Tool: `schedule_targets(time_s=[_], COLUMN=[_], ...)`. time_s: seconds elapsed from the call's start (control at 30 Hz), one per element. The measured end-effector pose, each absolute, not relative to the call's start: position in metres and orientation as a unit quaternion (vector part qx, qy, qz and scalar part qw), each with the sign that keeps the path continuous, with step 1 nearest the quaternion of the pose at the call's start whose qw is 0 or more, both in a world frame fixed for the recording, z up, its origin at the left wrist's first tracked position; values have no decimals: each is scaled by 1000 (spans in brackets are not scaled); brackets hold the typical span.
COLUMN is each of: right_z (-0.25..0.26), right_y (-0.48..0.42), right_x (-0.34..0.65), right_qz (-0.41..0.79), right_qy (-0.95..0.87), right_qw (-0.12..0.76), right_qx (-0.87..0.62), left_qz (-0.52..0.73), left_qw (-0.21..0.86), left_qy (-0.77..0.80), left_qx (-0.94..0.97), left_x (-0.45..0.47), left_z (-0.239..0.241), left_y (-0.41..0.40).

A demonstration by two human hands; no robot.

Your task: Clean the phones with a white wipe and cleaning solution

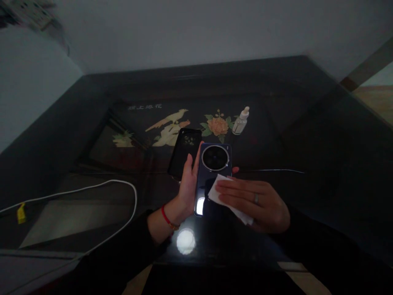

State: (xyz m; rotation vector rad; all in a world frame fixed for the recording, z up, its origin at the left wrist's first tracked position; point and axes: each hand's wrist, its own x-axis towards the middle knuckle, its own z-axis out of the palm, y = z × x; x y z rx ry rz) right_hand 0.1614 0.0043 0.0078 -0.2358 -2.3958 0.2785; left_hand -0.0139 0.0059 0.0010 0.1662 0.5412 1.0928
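Note:
A dark blue smartphone (201, 180) with a large round camera ring is held back side up in my left hand (188, 186), whose fingers pass beneath it. My right hand (258, 200) presses a folded white tissue (217, 188) against the lower back of the phone. Fingers lie flat over the tissue, and the thumb is hidden. Just beyond my left hand, a black phone case (181, 157) lies on the table. Farther back to the right stands a small clear dropper bottle (240, 123) with a white top.
The glossy dark table (276, 143) has a bird-and-flower picture in its surface. A white cable (101, 184) curves across the left side, near a yellow tag (21, 214). Pale walls (196, 32) stand behind the table, with a power strip (33, 14) at upper left.

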Motion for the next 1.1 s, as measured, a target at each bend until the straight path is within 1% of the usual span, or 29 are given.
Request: schedule_targets(time_s=[0.17,0.3,0.37,0.5,0.57,0.73,0.9,1.1], right_z=[11,16,18,18,16,12,12,11], right_y=[-8,-2,11,32,35,33,30,23], right_x=[158,166,176,186,184,180,180,177], right_qz=[108,102,77,54,66,90,79,112], right_qy=[-923,-930,-920,-845,-827,-854,-873,-900], right_qw=[369,350,367,421,429,404,399,382], right_qx=[-22,-46,-109,-326,-356,-314,-270,-180], left_qz=[489,479,491,468,443,420,476,535], left_qw=[841,849,840,854,869,879,845,795], left_qy=[227,221,228,216,199,187,228,280], left_qx=[55,36,29,68,97,123,83,54], left_x=[-17,-20,-20,-16,-13,-10,-15,-15], left_z=[1,-2,-2,2,4,5,5,3], left_y=[6,8,8,4,-1,-7,1,7])
